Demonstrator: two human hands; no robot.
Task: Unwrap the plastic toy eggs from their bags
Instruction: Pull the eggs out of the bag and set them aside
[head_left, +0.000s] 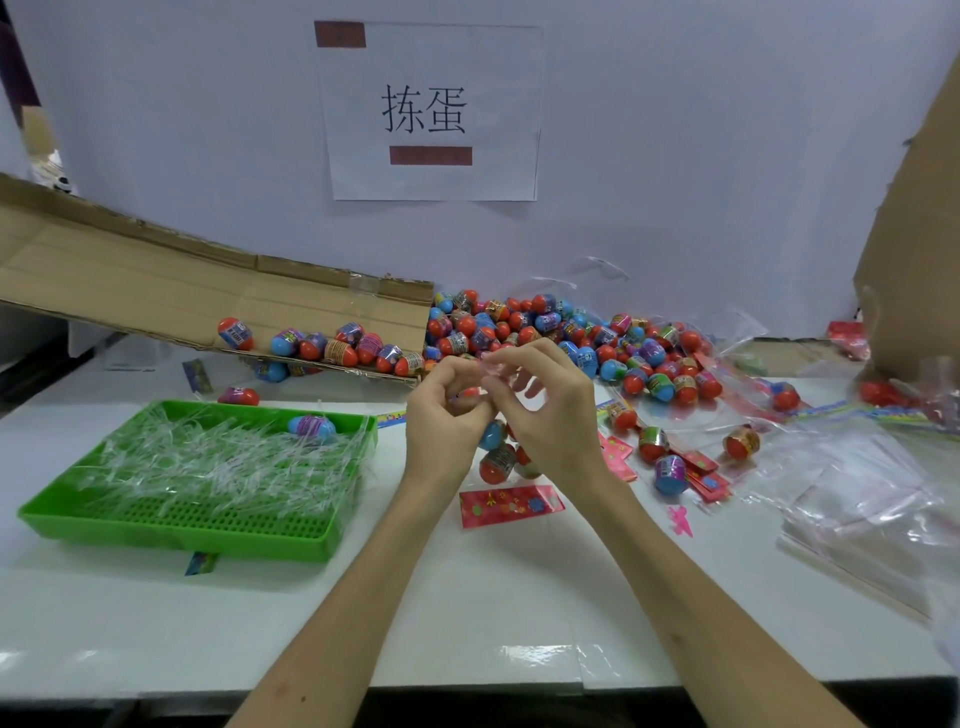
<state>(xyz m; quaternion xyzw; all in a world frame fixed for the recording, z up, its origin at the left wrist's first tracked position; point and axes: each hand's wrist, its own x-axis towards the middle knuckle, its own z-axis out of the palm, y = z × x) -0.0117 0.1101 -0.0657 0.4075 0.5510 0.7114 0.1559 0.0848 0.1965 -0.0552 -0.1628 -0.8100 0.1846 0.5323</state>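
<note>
My left hand (448, 410) and my right hand (545, 410) meet above the table's middle, both pinching the top of a clear bag (491, 370). Several toy eggs (496, 457), red and blue, hang in that bag below my fingers. A big heap of red and blue plastic eggs (550, 332) lies at the back of the white table. More eggs (337, 345) rest on a tilted cardboard flap (156, 280) at the left.
A green tray (171, 525) filled with clear plastic strips and one blue egg (311, 427) sits at the left. Red paper labels (509, 505) lie in front of my hands. Empty clear bags (857, 499) pile at the right. A cardboard box (914, 249) stands far right.
</note>
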